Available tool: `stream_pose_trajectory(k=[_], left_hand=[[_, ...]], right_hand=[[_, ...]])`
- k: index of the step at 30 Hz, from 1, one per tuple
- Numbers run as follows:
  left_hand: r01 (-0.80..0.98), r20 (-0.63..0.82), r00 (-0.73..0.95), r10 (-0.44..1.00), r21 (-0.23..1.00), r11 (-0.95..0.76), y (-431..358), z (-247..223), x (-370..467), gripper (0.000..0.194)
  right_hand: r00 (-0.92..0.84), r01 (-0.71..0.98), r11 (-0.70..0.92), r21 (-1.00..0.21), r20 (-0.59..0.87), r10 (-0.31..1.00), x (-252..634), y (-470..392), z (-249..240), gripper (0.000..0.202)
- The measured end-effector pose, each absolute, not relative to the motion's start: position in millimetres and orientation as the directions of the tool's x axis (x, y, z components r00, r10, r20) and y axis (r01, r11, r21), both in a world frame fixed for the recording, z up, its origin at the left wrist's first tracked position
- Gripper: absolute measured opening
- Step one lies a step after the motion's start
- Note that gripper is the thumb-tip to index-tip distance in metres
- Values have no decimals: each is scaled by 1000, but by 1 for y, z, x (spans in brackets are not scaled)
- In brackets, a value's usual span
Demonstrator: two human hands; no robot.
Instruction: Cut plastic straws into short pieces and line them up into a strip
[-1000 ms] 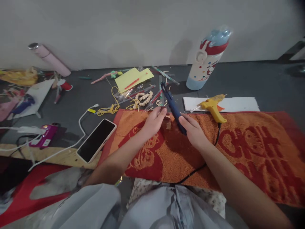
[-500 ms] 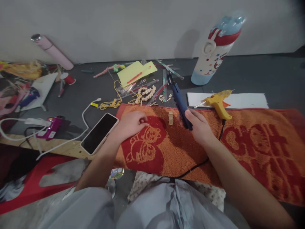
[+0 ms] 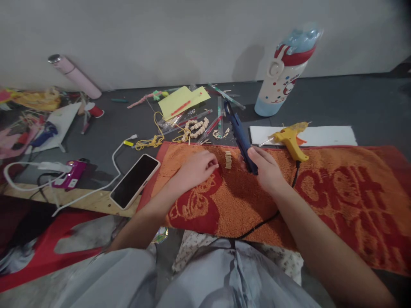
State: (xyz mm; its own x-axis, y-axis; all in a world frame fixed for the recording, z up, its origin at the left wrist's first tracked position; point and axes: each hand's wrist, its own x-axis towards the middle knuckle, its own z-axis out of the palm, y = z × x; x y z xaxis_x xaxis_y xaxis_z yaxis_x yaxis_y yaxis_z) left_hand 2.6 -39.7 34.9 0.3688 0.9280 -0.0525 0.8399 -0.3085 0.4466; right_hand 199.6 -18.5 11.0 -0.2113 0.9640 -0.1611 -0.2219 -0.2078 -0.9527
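My right hand (image 3: 266, 167) is wrapped round the lower end of a long dark blue hand tool (image 3: 239, 132), whose exact kind I cannot make out; it is tilted with its far end up and to the left. My left hand (image 3: 201, 167) rests over the orange and red towel (image 3: 244, 205), fingers curled together; whatever is in them, if anything, is hidden. Just right of its fingertips, a short column of small pale wooden pieces (image 3: 228, 160) lies on the towel. Behind it are a curved chain of similar pieces (image 3: 201, 127) and several loose ones.
A yellow glue gun (image 3: 292, 139) lies on a white strip (image 3: 337, 134), its black cord crossing the towel. A tall bottle (image 3: 279, 81) stands behind. At left are a phone (image 3: 135, 179), a white cable (image 3: 117, 156), yellow yarn (image 3: 149, 142) and a purple power socket (image 3: 75, 171).
My left hand has moved right across the towel, closer to the column of wooden pieces. The right hand still holds the blue tool in nearly the same place. The view has shifted slightly.
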Motion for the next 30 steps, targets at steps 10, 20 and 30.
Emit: stream_pose_trajectory(k=[10, 20, 30], left_hand=[[746, 90, 465, 881, 495, -445, -44, 14, 22, 8], [756, 137, 429, 893, 486, -438, -44, 1, 20, 11], [786, 69, 300, 952, 548, -287, -43, 2, 26, 10]], right_hand=[[-216, -219, -127, -967, -79, 973, 202, -16, 12, 42], [-225, -237, -141, -961, -87, 971, 204, -15, 13, 40], [-229, -217, -151, -965, -100, 968, 206, -13, 12, 39]])
